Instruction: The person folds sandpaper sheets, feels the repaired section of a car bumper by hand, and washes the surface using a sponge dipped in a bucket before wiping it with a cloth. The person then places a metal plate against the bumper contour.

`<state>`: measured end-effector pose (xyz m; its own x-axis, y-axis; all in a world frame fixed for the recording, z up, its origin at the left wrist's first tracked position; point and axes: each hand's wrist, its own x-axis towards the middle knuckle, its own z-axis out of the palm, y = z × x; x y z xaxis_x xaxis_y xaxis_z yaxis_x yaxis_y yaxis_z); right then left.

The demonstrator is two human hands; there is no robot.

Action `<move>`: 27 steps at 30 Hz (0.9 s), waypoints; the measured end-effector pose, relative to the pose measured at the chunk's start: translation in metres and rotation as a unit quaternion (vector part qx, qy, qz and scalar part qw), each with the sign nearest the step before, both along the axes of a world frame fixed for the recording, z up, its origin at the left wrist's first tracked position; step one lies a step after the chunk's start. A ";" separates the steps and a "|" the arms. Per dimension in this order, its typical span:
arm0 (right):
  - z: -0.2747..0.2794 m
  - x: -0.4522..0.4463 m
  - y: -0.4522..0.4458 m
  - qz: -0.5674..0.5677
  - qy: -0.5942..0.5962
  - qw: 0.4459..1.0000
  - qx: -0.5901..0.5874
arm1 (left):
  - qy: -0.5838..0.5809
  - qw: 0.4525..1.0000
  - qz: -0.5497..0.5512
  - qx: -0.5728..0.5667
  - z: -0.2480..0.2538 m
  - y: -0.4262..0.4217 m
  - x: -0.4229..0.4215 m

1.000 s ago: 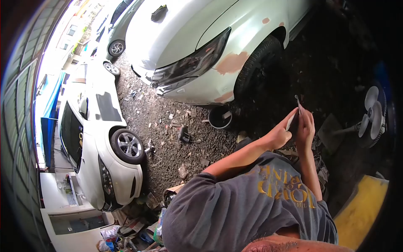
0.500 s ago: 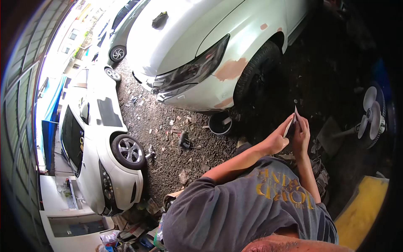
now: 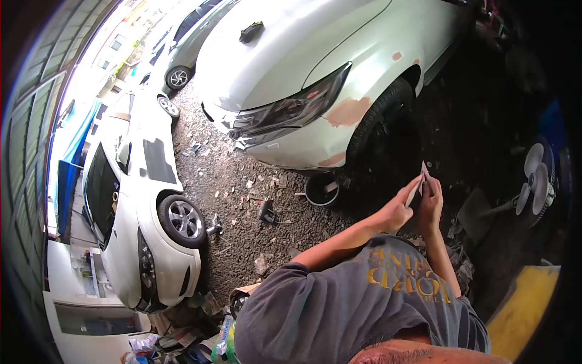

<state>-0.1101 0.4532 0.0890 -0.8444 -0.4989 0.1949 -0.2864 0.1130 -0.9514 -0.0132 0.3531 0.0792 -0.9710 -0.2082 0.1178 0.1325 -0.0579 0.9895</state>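
Between my two hands is a thin, pale folded sheet point(image 3: 414, 194) that looks like sandpaper, its tip pointing up and away from me. My left hand point(image 3: 395, 212) is closed on its near left side, the thumb along it. The fingers of my right hand point(image 3: 431, 199) close on the other side, near the top; part of their grip is hidden. Beyond my hands stands a white car point(image 3: 291, 73) with pinkish-brown patches point(image 3: 348, 112) on its front fender. Its front tyre point(image 3: 382, 115) is the part nearest my hands.
A dark bucket point(image 3: 322, 197) with a pale piece across it sits on the gravel point(image 3: 236, 236). Near it lies a dark tool point(image 3: 265, 212). At right stand a fan point(image 3: 535, 182) and a yellow panel point(image 3: 524, 306). Another white car point(image 3: 130, 206) is at left. A dark cloth point(image 3: 251, 31) lies on the hood.
The view has shifted slightly, moving the cars right and down in the picture. Both hands keep hold of the sheet, drawn a little closer to my body.
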 end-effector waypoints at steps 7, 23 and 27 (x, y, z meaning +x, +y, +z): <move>0.009 0.072 -0.052 0.079 0.109 0.991 -0.002 | -0.009 0.999 0.046 0.029 0.006 -0.065 0.073; 0.055 0.254 -0.127 0.284 0.297 0.910 -0.056 | 0.034 0.994 0.077 0.067 -0.013 -0.156 0.235; 0.035 0.243 -0.156 0.150 0.109 0.983 0.000 | 0.002 0.989 0.146 -0.036 0.005 -0.151 0.258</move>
<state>0.1329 0.2970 0.1244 -0.5978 -0.7187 0.3550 -0.5034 -0.0081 -0.8640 0.2447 0.2026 0.0845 -0.8698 -0.4714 0.1458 0.1366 0.0539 0.9892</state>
